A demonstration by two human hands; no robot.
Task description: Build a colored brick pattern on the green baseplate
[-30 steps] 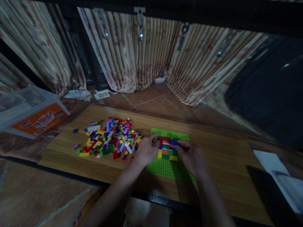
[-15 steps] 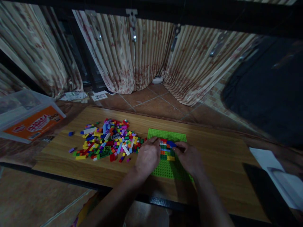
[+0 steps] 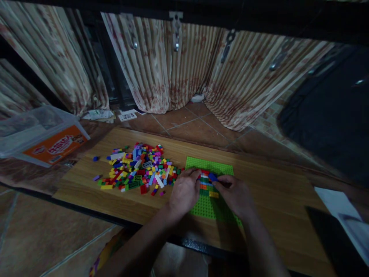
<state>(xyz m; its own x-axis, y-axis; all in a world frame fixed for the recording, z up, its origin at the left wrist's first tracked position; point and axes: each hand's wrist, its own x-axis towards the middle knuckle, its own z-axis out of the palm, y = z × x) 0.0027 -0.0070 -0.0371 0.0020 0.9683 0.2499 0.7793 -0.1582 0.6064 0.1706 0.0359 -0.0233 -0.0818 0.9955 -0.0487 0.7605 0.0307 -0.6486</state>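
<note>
A bright green studded baseplate (image 3: pixel 207 211) lies on the wooden table, with rows of coloured toy bricks (image 3: pixel 205 187) built up on its middle. My right hand (image 3: pixel 235 194) pinches a dark blue brick (image 3: pixel 213 177) between thumb and fingertips at the right end of the upper rows. Over the left side of the baseplate, my left hand (image 3: pixel 186 190) has its fingers bent against the left end of the brick rows. Its fingertips are partly hidden, so whether it grips a brick there is unclear. A yellow brick (image 3: pixel 213 194) sits at the lower right of the build.
A heap of loose bricks (image 3: pixel 138 169) spreads over the table (image 3: pixel 271 207) left of the baseplate. A clear plastic box (image 3: pixel 43 130) with an orange label stands at the far left. White paper (image 3: pixel 334 196) and a black flat object (image 3: pixel 331 231) are at the right. Striped curtains (image 3: pixel 184 65) hang behind.
The whole view has shifted, so everything appears slightly further right. My right hand keeps the blue brick, which now looks tilted differently; my left hand stays at the rows' left end.
</note>
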